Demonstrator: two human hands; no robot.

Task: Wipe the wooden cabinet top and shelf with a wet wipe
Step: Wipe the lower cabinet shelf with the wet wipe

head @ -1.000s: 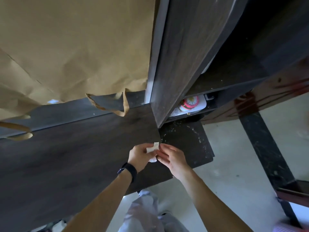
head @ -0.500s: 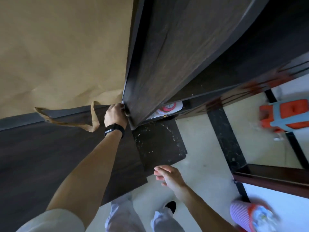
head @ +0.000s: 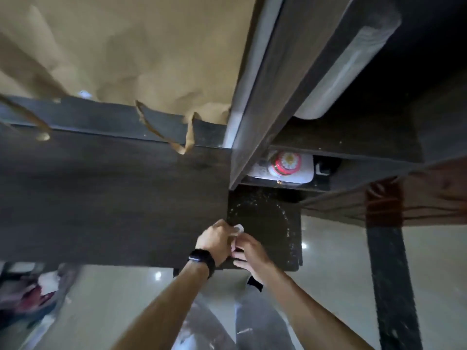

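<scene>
Both hands are back together over the front edge of the cabinet top [head: 113, 198], at about six o'clock in the view. The left hand [head: 214, 242], with a dark watch [head: 202, 258] on its wrist, and the right hand [head: 249, 251] pinch a small white wipe [head: 237, 229] between their fingertips, the wipe pressed into the gap between them.

Half a second ago the left hand was up at the cabinet's upright panel [head: 265, 109] at twelve o'clock and the right hung free; now they have rejoined on the wipe. That looks like refolding or readying it for a fresh pass, so wiping is paused.

The wipe shows only as a crumpled white scrap. To its one o'clock a darker shelf [head: 267, 223] is flecked with pale dust, seemingly unwiped. Brown paper [head: 126, 46] hangs behind at eleven o'clock.
</scene>
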